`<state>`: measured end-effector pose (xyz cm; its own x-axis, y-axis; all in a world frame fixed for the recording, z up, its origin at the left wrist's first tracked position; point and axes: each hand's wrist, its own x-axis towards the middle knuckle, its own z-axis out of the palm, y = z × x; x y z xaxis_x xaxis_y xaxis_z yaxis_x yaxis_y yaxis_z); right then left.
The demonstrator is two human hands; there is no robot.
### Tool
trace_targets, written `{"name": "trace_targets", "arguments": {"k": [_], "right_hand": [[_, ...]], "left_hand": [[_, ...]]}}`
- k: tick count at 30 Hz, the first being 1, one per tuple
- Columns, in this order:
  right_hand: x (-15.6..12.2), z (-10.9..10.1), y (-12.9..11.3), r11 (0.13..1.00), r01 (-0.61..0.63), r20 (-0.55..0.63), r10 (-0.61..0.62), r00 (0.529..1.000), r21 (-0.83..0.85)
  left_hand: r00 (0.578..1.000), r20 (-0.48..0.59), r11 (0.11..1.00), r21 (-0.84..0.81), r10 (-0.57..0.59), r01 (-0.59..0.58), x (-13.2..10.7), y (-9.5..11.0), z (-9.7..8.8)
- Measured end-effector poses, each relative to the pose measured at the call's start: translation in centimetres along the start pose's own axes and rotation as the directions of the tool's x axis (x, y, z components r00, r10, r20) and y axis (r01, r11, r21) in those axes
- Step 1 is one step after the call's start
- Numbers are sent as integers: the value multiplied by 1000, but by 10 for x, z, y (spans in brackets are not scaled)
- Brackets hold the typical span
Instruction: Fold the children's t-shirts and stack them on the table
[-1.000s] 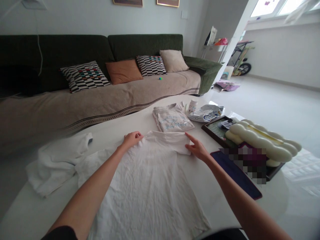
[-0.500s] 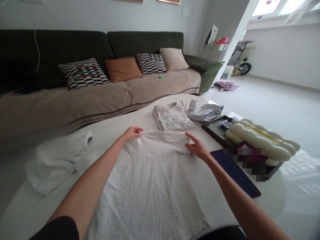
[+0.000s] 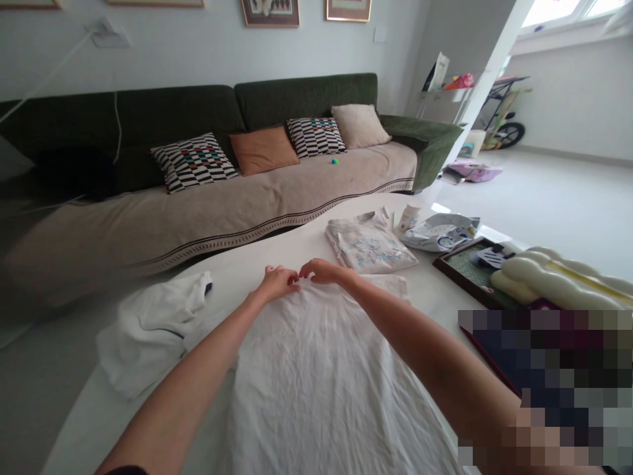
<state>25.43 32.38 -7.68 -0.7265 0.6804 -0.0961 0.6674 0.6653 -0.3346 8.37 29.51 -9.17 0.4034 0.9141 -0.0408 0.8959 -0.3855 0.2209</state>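
Observation:
A white crumpled T-shirt (image 3: pixel 316 369) lies spread flat on the white table (image 3: pixel 247 264), collar end away from me. My left hand (image 3: pixel 277 282) and my right hand (image 3: pixel 321 270) meet at the shirt's far top edge, fingertips nearly touching, each with fingers curled onto the fabric there. Whether they pinch the cloth or only press on it is hard to see. Just beyond my right hand lies a folded pale shirt with blue print (image 3: pixel 370 243).
A bunched white garment (image 3: pixel 153 323) lies at the table's left. At the right are a crinkled plastic bag (image 3: pixel 440 231), a small white tube (image 3: pixel 409 216), a dark tray (image 3: pixel 465 267) and a cream bumpy cushion-like object (image 3: pixel 564 277). A green sofa (image 3: pixel 208 158) with cushions stands behind.
My right hand has moved left from the shirt's right shoulder to the middle of the top edge, meeting my left hand. The view has shifted left and slightly down.

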Motion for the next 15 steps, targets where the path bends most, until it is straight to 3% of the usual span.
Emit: {"name": "trace_targets", "arguments": {"k": [3,5,10,15], "right_hand": [[11,5,-1,1000,0,84,3,996,-28],[13,3,-1,998,-29,126,37,991,-62],[5,-12,13,987,-104,176,124,976,-119],[-11,-26,33,983,-177,188,181,965,-37]], "left_hand": [[989,-7,987,68,146,-145,-7,0,-3],[984,-30,981,89,175,-171,-10,-2,-2],[994,-43,993,77,96,-92,-14,-21,-2],[1000,-1,999,-47,26,-26,-15,-43,-3]]}}
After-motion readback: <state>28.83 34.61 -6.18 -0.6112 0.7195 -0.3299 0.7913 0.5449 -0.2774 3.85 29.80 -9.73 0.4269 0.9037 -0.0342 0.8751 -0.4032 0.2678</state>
